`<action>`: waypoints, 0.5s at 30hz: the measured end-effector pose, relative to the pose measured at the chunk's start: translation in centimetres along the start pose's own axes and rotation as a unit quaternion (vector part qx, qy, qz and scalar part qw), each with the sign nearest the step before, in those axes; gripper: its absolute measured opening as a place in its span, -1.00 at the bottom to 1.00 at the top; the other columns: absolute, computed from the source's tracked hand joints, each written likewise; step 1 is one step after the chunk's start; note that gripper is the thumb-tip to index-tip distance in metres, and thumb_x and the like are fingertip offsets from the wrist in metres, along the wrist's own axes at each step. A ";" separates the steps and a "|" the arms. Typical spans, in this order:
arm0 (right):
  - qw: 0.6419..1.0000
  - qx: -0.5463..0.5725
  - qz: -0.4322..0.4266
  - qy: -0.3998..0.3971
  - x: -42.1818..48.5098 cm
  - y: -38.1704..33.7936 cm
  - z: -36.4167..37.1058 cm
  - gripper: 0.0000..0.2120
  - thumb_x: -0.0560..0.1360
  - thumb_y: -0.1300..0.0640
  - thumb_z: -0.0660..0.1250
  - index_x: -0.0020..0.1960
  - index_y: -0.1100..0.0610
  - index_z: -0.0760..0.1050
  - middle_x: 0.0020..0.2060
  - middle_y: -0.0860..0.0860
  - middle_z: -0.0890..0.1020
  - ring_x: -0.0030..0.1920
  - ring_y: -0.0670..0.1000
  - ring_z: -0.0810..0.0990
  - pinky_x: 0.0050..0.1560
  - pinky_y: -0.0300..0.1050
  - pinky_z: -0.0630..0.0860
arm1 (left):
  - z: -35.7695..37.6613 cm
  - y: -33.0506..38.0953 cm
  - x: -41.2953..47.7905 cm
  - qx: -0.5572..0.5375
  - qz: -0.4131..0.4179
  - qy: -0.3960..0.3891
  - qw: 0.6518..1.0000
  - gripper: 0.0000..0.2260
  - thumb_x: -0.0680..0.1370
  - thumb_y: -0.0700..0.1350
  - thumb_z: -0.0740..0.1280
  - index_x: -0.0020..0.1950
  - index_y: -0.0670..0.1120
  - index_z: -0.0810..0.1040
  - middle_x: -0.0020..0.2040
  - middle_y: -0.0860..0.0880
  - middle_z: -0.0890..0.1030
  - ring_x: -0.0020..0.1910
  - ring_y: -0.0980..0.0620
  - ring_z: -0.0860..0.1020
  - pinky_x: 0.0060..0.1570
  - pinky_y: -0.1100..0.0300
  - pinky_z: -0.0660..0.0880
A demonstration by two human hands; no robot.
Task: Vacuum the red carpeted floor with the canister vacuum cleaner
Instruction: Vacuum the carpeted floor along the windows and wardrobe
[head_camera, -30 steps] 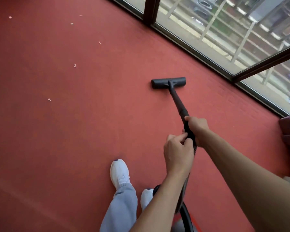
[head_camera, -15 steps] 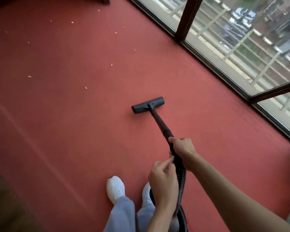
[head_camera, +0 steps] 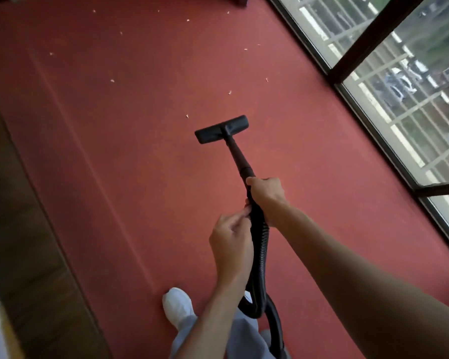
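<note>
A black floor nozzle (head_camera: pixel 222 129) lies flat on the red carpet (head_camera: pixel 140 141), joined to a black wand (head_camera: pixel 240 158) that slopes back toward me. My right hand (head_camera: pixel 266 194) grips the wand where it meets the ribbed black hose (head_camera: pixel 261 255). Just below it, my left hand (head_camera: pixel 231 242) holds the hose, fingertips pinching it near the right hand. The hose loops down past my legs to the bottom edge; the canister itself is hidden. Several pale crumbs (head_camera: pixel 187 116) dot the carpet ahead and left of the nozzle.
A dark-framed floor-level window (head_camera: pixel 353 60) runs along the right side. A brown wooden strip (head_camera: pixel 24 229) borders the carpet on the left. My white shoe (head_camera: pixel 178 305) and grey trouser legs stand at the bottom centre. A dark furniture foot (head_camera: pixel 240 0) shows at the top.
The nozzle has swung left, away from the window, toward the crumbs. My view has turned left, bringing the wooden strip into sight. Both hands stay on the wand and hose.
</note>
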State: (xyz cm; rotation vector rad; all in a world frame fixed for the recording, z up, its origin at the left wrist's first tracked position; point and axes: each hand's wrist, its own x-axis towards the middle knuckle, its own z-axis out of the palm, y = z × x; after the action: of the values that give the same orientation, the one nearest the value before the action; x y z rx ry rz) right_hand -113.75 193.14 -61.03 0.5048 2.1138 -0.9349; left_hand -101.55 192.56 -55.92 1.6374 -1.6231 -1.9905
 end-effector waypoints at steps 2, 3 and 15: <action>1.000 0.004 0.002 0.010 -0.9 -0.8 2.4 -0.82 0.47 0.11 0.31 -0.10 0.23 0.53 -0.36 0.12 0.64 -0.38 0.13 0.63 -0.22 0.01 0.65 | -2.4 0.4 0.8 -0.013 0.004 0.003 1.000 -0.73 0.54 -0.22 0.28 0.03 0.06 0.73 -0.05 0.03 0.66 -0.04 0.07 0.64 0.07 0.15 0.55; 1.000 0.003 0.003 0.013 -1.3 -1.0 3.5 -0.83 0.48 0.11 0.30 -0.10 0.23 0.52 -0.36 0.12 0.64 -0.38 0.13 0.63 -0.22 0.01 0.65 | -3.6 0.5 1.2 -0.015 0.002 0.003 1.000 -0.73 0.54 -0.22 0.28 0.03 0.05 0.73 -0.06 0.03 0.66 -0.05 0.07 0.64 0.05 0.17 0.55; 0.999 -0.035 -0.003 -0.012 -3.5 -5.0 15.0 -0.82 0.47 0.13 0.31 -0.06 0.25 0.51 -0.33 0.14 0.64 -0.38 0.14 0.63 -0.24 0.02 0.65 | -13.0 1.2 6.6 -0.038 0.012 0.056 0.998 -0.74 0.55 -0.21 0.28 0.06 0.06 0.71 -0.03 0.05 0.63 -0.07 0.20 0.59 -0.06 0.39 0.46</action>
State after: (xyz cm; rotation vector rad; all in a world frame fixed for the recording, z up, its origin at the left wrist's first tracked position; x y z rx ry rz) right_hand -107.32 178.36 -62.73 0.4500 2.1185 -0.8622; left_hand -95.22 179.49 -57.47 1.6616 -1.5013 -1.8893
